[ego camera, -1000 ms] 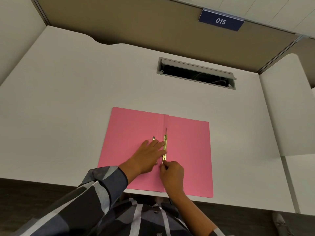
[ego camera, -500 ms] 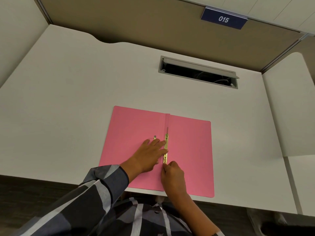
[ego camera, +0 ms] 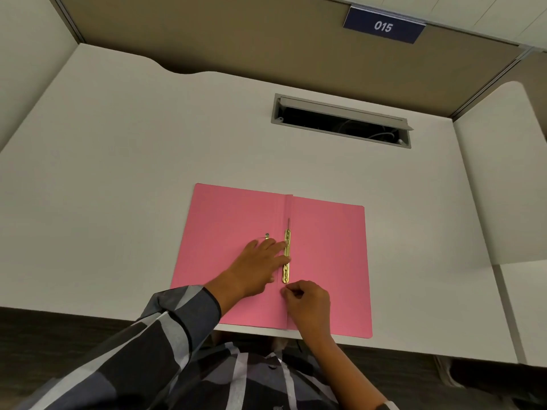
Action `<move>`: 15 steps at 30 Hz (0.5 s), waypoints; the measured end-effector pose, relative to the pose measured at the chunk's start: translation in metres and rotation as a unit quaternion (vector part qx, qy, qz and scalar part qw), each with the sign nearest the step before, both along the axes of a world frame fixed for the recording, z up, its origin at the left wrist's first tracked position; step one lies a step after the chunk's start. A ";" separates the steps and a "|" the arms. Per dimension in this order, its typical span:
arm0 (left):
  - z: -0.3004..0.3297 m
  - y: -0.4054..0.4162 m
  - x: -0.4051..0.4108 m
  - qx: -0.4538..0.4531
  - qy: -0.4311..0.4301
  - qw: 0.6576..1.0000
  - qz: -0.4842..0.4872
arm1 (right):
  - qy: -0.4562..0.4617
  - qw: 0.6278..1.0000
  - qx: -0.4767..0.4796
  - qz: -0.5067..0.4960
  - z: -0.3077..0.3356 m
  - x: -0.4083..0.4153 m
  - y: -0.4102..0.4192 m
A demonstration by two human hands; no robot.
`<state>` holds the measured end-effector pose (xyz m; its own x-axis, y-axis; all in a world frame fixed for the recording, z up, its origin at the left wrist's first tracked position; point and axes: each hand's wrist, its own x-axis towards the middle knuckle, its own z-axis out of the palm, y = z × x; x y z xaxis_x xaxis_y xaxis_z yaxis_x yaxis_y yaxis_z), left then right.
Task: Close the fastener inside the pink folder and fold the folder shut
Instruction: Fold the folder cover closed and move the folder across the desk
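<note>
The pink folder point(ego camera: 328, 255) lies open and flat on the white desk point(ego camera: 118, 173), its near edge at the desk's front edge. A brass fastener bar point(ego camera: 287, 255) runs along the centre fold, with a thin dark prong sticking out beyond its far end. My left hand point(ego camera: 260, 261) lies flat on the left flap, fingertips pressing the bar's middle. My right hand point(ego camera: 307, 300) is curled just below the bar's near end, thumb and forefinger pinched together on the fold; what they pinch is hidden. A small metal piece point(ego camera: 267, 235) sits beyond my left fingertips.
A grey cable slot point(ego camera: 340, 121) with its lid up is set into the desk behind the folder. Partition walls enclose the desk at the back and both sides, with a blue "015" sign point(ego camera: 383, 26) up high. A second white desk section point(ego camera: 509, 187) adjoins on the right.
My right hand has slid a little toward me, off the bar's near end. My left hand keeps pressing the bar. The folder has not moved.
</note>
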<state>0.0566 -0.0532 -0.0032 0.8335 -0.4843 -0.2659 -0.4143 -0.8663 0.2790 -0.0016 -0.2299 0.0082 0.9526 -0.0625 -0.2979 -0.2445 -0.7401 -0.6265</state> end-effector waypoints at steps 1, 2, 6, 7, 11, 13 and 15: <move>0.000 0.000 0.000 -0.007 0.004 1.000 0.004 | 0.006 1.000 0.014 -0.008 0.000 0.001 -0.001; -0.001 0.001 -0.001 -0.016 0.007 1.000 0.009 | 0.012 0.999 0.028 -0.015 0.000 0.002 -0.002; -0.001 0.007 -0.003 -0.061 0.027 0.997 0.026 | 0.041 0.997 0.059 -0.027 -0.002 0.008 -0.009; 0.000 0.009 -0.005 -0.076 0.031 0.996 0.039 | 0.046 0.997 0.061 -0.027 -0.003 0.008 -0.011; 0.013 0.025 -0.013 -0.179 -0.001 0.954 0.241 | 0.051 0.996 0.066 -0.028 -0.005 0.010 -0.013; 0.020 0.041 -0.017 -0.198 -0.037 0.913 0.355 | 0.058 0.996 0.065 -0.030 -0.007 0.010 -0.013; 0.023 0.061 -0.022 -0.183 -0.051 0.879 0.437 | 0.064 0.996 0.061 -0.028 -0.008 0.011 -0.013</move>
